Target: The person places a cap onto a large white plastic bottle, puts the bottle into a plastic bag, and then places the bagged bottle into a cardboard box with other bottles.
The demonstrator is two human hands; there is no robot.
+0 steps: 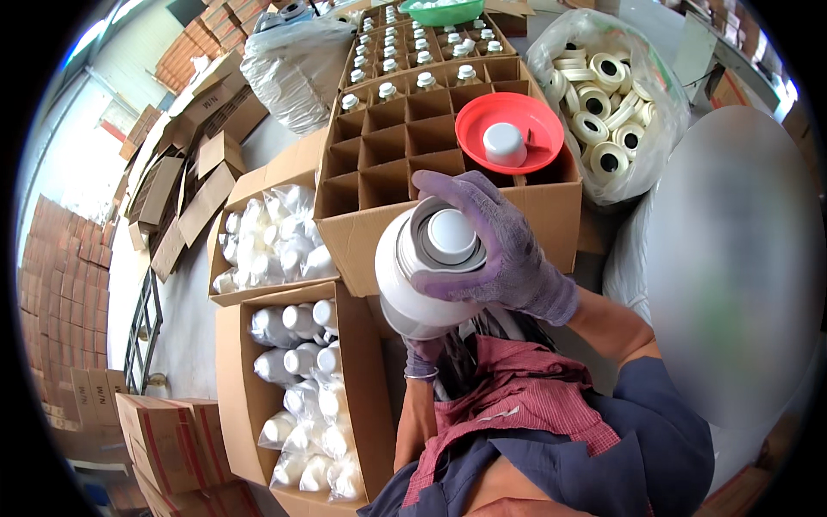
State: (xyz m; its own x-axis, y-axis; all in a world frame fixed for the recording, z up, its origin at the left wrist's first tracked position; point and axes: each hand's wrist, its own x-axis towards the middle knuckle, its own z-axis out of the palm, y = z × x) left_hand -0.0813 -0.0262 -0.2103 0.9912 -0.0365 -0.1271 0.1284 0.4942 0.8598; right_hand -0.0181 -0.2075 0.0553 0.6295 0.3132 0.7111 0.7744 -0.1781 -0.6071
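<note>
A white flask (417,297) with a round white stopper (452,235) in its mouth is held upright, slightly tilted, in front of me. My right hand (504,254), in a purple-grey glove, curls its thumb and fingers around the pale collar at the flask's neck. From underneath, my left hand (424,358), gloved too, supports the body; most of its fingers are hidden behind the flask. Just beyond sits a divided cardboard box (388,146). On its right corner rests a red plastic bowl (551,133) with a white cap (504,143) in it.
Boxes of bagged white flasks (301,375) stand at left. A clear plastic bag of cream rings (594,103) is at right, near a large blurred whitish shape (732,267). White-capped bottles (425,80) fill the far dividers, below a green basket (444,10). Flattened cartons (194,172) lie far left.
</note>
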